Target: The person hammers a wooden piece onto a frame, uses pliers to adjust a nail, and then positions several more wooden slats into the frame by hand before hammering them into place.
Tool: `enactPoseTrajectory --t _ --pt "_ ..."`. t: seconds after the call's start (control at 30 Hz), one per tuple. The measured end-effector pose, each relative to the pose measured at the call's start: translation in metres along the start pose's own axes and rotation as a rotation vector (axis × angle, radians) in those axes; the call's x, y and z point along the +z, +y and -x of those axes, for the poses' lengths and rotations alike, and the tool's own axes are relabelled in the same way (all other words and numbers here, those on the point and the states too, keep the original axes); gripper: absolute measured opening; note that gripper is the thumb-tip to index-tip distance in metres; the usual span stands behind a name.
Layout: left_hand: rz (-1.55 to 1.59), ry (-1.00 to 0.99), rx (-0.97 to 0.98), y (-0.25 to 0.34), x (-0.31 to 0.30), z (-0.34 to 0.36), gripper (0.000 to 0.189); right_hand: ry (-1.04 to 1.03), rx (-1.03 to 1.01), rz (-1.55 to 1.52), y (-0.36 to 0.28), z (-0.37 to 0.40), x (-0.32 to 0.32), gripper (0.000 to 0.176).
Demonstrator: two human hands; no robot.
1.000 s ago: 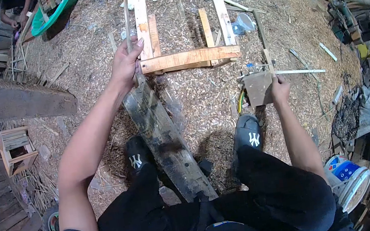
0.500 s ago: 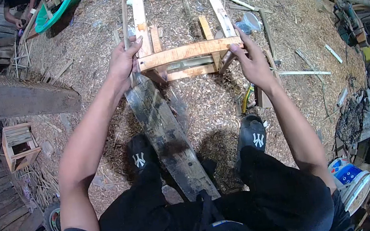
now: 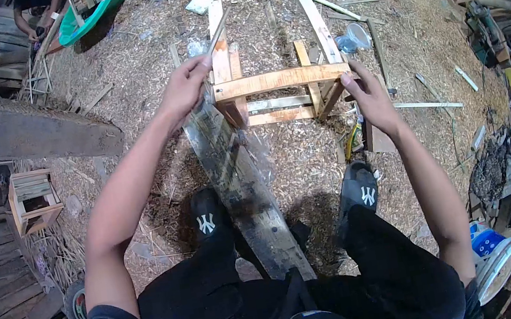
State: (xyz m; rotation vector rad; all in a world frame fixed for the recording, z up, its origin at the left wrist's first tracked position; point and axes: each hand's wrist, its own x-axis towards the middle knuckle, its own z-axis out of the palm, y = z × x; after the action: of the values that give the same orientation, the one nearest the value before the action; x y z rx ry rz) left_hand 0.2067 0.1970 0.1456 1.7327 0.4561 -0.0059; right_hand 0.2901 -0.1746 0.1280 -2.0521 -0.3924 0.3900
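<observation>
A small wooden frame (image 3: 280,80) with a curved front rail and several legs and slats stands at the far end of a dark worn plank (image 3: 242,181). My left hand (image 3: 184,89) pinches a thin wooden strip (image 3: 221,30), which slants up across the frame's left post. My right hand (image 3: 373,97) is closed round the frame's right front corner, thumb on the rail's end. The strip's lower end is hidden by my left fingers.
A thick beam (image 3: 33,130) juts in at left above a small wooden stool (image 3: 36,200). A green basin (image 3: 96,18) and another person's hand (image 3: 33,35) are at upper left. A yellow tool (image 3: 353,138) and a white-blue bucket (image 3: 496,255) are at right.
The strip in my left hand has tilted from upright to slanting right, and that hand has come away from the frame's post. The whole scene has shifted slightly right and down in view.
</observation>
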Motion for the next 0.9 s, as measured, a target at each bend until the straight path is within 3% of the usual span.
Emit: enactPoseTrajectory --t 0.07,0.13,0.17,0.2,0.27,0.3,0.4,0.43,0.53,0.6,0.7,0.77,0.83,0.9 --pt "-0.072 -0.058 -0.098 -0.010 -0.023 -0.017 0.037 -0.015 -0.021 0.001 -0.014 0.012 -0.010 0.063" --pt "-0.181 0.108 0.023 0.002 -0.028 -0.019 0.036 0.060 -0.079 0.122 -0.031 0.027 -0.022 0.060" --pt "-0.148 0.108 0.150 0.009 -0.029 -0.013 0.036 0.087 -0.157 0.141 -0.034 0.031 -0.030 0.054" --pt "-0.141 0.111 0.157 0.022 -0.032 -0.008 0.036 0.089 -0.163 0.149 -0.045 0.033 -0.041 0.054" --pt "-0.459 -0.128 0.264 0.044 -0.038 -0.002 0.037 -0.188 -0.172 0.273 -0.082 0.038 -0.070 0.046" --pt "-0.449 -0.176 0.537 0.045 -0.035 -0.003 0.038 -0.224 -0.210 0.387 -0.098 0.035 -0.080 0.041" --pt "-0.524 -0.314 0.626 0.063 -0.021 0.003 0.037 -0.278 -0.216 0.515 -0.145 0.016 -0.093 0.042" --pt "-0.539 -0.360 0.511 0.071 -0.015 0.007 0.038 -0.270 -0.220 0.490 -0.147 0.005 -0.091 0.044" --pt "-0.564 -0.397 0.454 0.082 0.004 0.013 0.037 -0.290 -0.167 0.392 -0.147 -0.025 -0.067 0.049" --pt "-0.541 -0.400 0.477 0.087 0.015 0.014 0.037 -0.278 -0.103 0.124 -0.141 -0.030 -0.046 0.051" --pt "-0.558 -0.421 0.540 0.095 0.027 0.014 0.035 -0.381 0.010 -0.069 -0.119 -0.042 -0.035 0.039" --pt "-0.638 -0.402 0.484 0.104 0.024 0.021 0.034 -0.408 0.029 -0.155 -0.111 -0.052 -0.040 0.035" --pt "-0.768 -0.386 0.390 0.099 0.012 0.022 0.033 -0.268 0.085 -0.360 -0.112 -0.055 -0.043 0.031" --pt "-0.709 -0.350 0.336 0.084 -0.004 0.017 0.032 -0.227 0.136 -0.388 -0.116 -0.058 -0.051 0.030"
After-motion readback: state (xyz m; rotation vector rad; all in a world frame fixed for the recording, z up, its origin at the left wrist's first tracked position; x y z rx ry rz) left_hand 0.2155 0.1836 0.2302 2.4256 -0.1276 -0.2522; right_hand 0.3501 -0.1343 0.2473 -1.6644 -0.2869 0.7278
